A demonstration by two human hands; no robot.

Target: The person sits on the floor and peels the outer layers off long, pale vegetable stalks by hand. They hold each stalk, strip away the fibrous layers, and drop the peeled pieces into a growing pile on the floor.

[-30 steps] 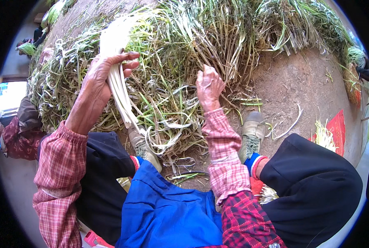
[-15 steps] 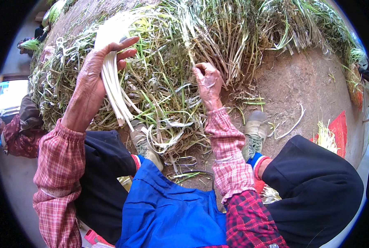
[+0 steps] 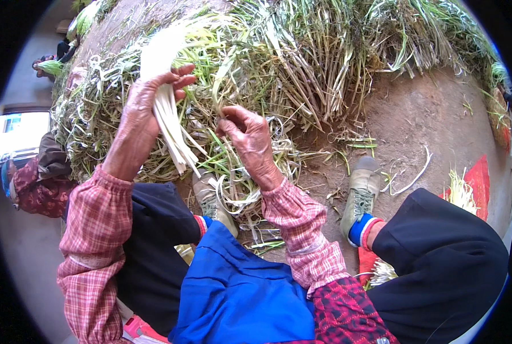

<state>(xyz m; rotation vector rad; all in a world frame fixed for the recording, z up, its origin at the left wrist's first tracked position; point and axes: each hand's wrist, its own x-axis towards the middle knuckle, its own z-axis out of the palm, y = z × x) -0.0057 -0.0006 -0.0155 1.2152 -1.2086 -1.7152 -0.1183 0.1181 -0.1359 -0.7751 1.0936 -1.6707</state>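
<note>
Left hand [image 3: 146, 108], fingers [image 3: 184, 81] half-curled, cradles slim white plant stalks [image 3: 171, 129]: probably light, easily bruised, best held mid-length. Right hand [image 3: 250, 140] pinches a thin yellow-green strand [image 3: 218, 86] above its fingertips.

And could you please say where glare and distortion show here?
Head view: glare whitens the top of the pale stalk bundle in the left hand and the bright opening far left; head view again: distortion bows the ground, and corners are black.

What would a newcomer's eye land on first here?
Probably the bright blue cloth between the knees, low in the middle. Above it, the left hand holds pale stalks while the right hand pinches a thin stalk. Tangled greenery spreads across the top.
</note>
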